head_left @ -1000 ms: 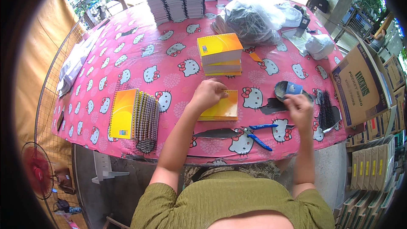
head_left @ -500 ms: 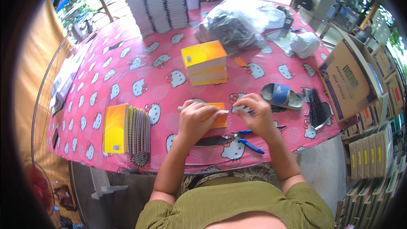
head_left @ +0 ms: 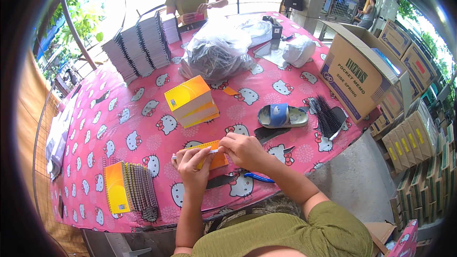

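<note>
My left hand is closed round a thin, white-edged notepad seen nearly edge-on. At that pad's right end, the fingers of my right hand are pinched together; whatever is between them is too small to make out. Just under my hands lies a yellow-orange notepad cover on the table. Blue-handled pliers rest below my right wrist, partly covered by the forearm. Beyond my hands stands a stack of yellow-orange notepads. To the left, several spiral-bound notepads stand in a row.
A blue slide sandal and a heap of black spiral coils sit to the right on the pink tablecloth. Tall notebook stacks and a plastic-wrapped bundle stand farther back. An open carton is at right. Another person works opposite.
My right hand has come in from apart to meet the pad's right end. My view has swung right, so the table appears shifted left and more of the person opposite shows.
</note>
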Action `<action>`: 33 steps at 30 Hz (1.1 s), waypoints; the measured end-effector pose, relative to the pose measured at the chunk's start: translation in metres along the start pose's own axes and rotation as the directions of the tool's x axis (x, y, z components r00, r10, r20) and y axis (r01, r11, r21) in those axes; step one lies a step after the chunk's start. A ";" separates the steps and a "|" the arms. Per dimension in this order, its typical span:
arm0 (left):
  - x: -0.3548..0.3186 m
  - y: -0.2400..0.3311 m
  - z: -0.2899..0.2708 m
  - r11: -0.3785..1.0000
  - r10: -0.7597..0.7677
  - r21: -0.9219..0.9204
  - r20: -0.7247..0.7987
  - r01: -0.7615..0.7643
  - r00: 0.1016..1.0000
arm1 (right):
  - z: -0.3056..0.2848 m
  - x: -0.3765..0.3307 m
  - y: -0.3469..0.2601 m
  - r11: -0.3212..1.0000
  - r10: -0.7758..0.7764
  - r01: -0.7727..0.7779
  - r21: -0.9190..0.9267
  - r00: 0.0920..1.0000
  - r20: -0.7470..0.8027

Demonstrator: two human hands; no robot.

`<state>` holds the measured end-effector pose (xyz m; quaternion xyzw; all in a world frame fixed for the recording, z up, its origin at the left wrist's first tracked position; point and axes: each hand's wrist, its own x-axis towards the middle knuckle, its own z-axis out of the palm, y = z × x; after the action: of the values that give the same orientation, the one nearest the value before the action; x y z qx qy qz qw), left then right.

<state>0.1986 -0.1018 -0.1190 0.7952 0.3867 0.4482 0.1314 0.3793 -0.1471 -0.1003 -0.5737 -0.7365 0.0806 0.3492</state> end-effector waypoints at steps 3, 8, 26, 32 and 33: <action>-0.001 -0.003 0.002 1.000 0.008 0.004 -0.028 -0.007 1.000 | -0.001 0.002 -0.011 0.999 0.004 0.000 0.033 0.992 -0.129; -0.002 -0.006 0.000 1.000 0.013 0.017 -0.013 -0.013 1.000 | 0.006 0.002 -0.012 0.999 0.035 -0.036 -0.001 0.990 -0.135; 0.000 -0.004 -0.002 0.998 0.037 -0.051 -0.004 -0.037 0.999 | 0.021 -0.001 -0.020 0.999 0.006 0.002 0.044 0.984 -0.177; -0.002 -0.008 -0.006 0.997 0.051 -0.055 0.002 -0.051 0.999 | -0.030 -0.001 0.031 0.984 0.032 -0.077 -0.162 0.965 -0.262; -0.003 -0.007 -0.006 0.999 0.039 -0.035 0.001 -0.039 0.999 | -0.051 -0.008 0.054 0.951 0.096 -0.184 -0.247 0.939 -0.331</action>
<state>0.1892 -0.1004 -0.1212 0.8005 0.3632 0.4568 0.1367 0.4541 -0.1512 -0.0937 -0.6732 -0.6323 -0.0898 0.3727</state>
